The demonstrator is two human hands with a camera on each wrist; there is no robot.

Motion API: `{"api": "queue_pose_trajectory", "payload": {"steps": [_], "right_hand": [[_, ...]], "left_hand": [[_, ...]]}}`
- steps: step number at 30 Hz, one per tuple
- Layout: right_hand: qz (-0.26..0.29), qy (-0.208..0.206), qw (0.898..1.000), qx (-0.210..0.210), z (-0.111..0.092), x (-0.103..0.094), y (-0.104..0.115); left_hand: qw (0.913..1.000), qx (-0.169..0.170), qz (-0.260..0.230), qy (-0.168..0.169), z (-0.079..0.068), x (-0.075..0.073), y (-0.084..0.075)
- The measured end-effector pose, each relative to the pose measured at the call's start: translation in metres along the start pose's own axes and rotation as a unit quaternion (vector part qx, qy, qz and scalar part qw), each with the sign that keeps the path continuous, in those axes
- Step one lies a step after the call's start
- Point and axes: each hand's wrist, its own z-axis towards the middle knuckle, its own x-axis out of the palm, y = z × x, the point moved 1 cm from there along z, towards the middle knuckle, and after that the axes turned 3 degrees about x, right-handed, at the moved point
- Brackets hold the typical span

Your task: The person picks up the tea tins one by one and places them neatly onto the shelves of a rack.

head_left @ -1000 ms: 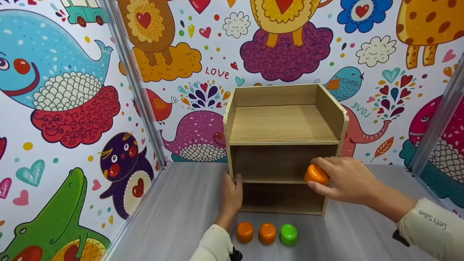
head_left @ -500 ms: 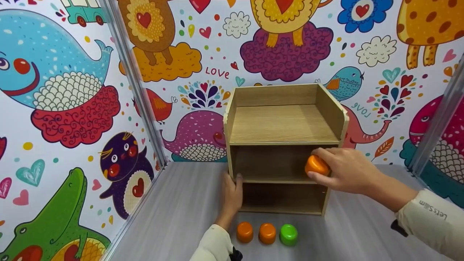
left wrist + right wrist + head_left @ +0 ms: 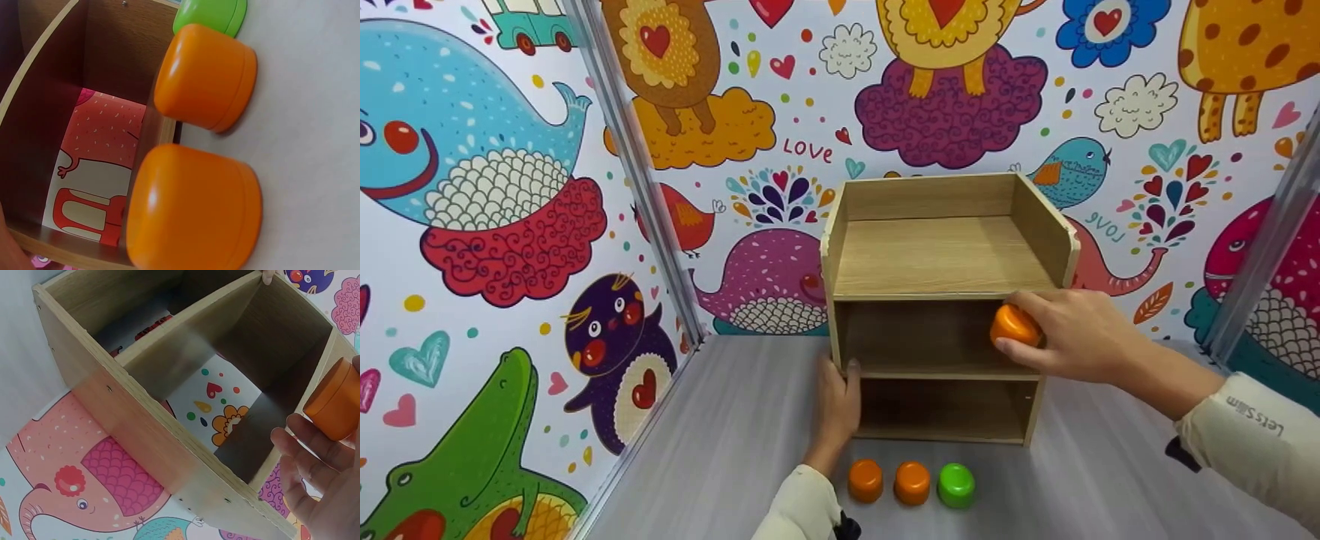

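A small wooden shelf (image 3: 930, 255) stands on the table with its open front facing me. My left hand (image 3: 838, 401) holds its left side panel, thumb at the front edge near the middle board. My right hand (image 3: 1072, 337) pinches an orange cup-shaped plastic piece (image 3: 1014, 325) between thumb and fingers, tilted, in front of the right side of the middle compartment. In the right wrist view the orange piece (image 3: 336, 399) shows above several loosely bent fingers (image 3: 315, 461). The shelf's right edge is partly hidden behind my right hand.
On the table before the shelf sit two like orange pieces (image 3: 865, 481) (image 3: 913, 483) and a green piece (image 3: 956, 486) in a row. Walls with cartoon animal prints (image 3: 780, 277) stand behind and at the left, joined by a metal corner strip (image 3: 649, 202).
My right hand has risen with the orange piece, from about the level of the middle board to higher in front of the middle compartment. The left hand keeps its hold on the shelf.
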Motion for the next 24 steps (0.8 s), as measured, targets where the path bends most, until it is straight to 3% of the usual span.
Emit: {"api": "queue_pose_trajectory", "payload": {"steps": [24], "right_hand": [[-0.020, -0.012, 1.000, 0.016, 0.032, -0.017, -0.001]], "left_hand": [[0.9999, -0.006, -0.011, -0.003, -0.001, -0.002, -0.004]]}}
